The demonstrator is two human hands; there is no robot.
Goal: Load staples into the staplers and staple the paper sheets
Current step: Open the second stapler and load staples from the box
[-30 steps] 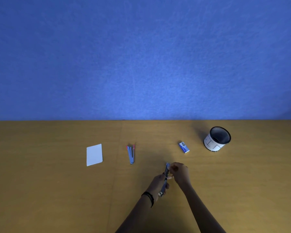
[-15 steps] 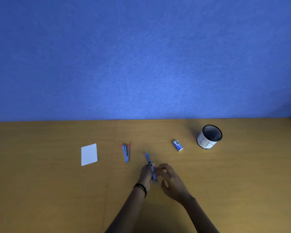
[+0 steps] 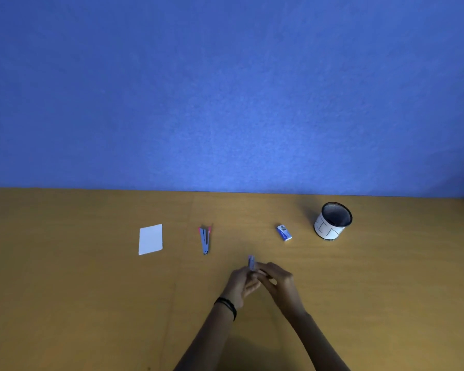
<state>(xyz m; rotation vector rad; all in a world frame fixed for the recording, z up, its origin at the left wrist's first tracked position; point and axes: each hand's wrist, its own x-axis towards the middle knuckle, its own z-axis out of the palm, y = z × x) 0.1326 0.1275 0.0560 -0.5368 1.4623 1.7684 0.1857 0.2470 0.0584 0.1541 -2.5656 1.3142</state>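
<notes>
Both hands, left hand (image 3: 242,283) and right hand (image 3: 278,282), pinch a small blue stapler (image 3: 251,262) near me of the staple box (image 3: 284,232), whose print I can't read; the paper (image 3: 150,239) lies far left of it.

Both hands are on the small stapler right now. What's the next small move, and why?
Probably press the stapler shut between both hands. The left hand and right hand grip it together, only its tip showing. The staple box lies untouched, so loading seems done. Whether staples are inside is hidden.
</notes>
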